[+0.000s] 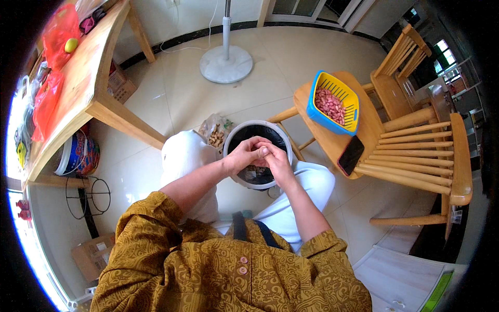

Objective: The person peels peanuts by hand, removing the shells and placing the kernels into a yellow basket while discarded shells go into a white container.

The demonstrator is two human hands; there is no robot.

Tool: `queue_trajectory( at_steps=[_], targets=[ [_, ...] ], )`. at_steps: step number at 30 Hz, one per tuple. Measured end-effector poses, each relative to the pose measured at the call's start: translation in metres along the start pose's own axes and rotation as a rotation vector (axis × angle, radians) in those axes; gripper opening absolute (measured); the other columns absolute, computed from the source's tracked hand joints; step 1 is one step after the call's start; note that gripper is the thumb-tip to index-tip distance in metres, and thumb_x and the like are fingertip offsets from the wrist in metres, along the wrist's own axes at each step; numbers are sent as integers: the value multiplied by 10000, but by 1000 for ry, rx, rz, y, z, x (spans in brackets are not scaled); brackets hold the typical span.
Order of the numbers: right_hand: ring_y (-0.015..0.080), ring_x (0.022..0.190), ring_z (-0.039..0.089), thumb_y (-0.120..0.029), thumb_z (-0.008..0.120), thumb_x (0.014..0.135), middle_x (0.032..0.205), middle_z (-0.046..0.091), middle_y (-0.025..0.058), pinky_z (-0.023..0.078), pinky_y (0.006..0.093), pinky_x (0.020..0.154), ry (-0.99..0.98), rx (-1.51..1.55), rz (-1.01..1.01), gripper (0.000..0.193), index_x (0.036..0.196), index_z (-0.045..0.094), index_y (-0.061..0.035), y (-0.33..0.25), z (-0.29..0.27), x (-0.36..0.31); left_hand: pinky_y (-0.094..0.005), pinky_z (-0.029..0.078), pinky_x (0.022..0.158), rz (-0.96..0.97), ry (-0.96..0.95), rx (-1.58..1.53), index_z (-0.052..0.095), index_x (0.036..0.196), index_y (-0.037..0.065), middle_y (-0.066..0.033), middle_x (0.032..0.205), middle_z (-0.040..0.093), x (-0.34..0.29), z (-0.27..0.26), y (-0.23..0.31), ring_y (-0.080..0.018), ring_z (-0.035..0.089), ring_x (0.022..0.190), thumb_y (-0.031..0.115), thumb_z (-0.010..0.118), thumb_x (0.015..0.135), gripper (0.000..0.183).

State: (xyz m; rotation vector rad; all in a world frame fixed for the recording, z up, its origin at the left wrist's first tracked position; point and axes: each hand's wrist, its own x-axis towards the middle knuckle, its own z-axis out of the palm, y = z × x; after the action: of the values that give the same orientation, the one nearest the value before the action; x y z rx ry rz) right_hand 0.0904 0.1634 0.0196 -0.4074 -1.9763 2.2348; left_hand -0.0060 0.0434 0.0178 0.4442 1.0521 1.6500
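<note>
Both hands meet over a whitish waste bin lined with a black bag. My left hand and my right hand are closed, with their fingers pressed together; what lies between them, if anything, is hidden. Dark scraps and bits of shell show at the bottom of the bin, below the hands. Just beyond my left knee, a clear plastic bag holds unshelled peanuts. On a wooden chair seat to the right stands a blue and yellow slotted basket with shelled pink peanuts inside.
A dark phone lies on the chair seat near the basket. Ahead is a white round stand base with a pole. A wooden table at left carries red plastic bags. Another wooden chair stands at far right.
</note>
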Motion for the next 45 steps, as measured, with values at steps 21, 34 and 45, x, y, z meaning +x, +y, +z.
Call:
queue_trajectory(
  at_steps=[21,34,45],
  targets=[
    [90,828,568,-128,538,921,873,631,39,476,246,754,26,-138,-128,152,960,602,3,-12,0,-5,-310,521,849,76,-53,73,445,1241,57,-28,1064,561,-5,6,5,-125,564,985,165,624,877,419],
    [109,722,621,-150,575,909,828,655,66,516,239,638,70,-145,20,194,988,608,24,-5,5,1,-288,526,768,501,209,836,581,1115,56,-47,1079,540,1,-10,-1,-138,581,909,144,590,900,233],
    [72,709,594,-168,634,878,830,605,12,513,207,619,130,72,70,155,930,559,-43,-7,0,1,-241,518,695,16,259,3,588,920,74,-11,822,614,-1,-5,4,-103,594,717,167,636,871,115]
  ],
)
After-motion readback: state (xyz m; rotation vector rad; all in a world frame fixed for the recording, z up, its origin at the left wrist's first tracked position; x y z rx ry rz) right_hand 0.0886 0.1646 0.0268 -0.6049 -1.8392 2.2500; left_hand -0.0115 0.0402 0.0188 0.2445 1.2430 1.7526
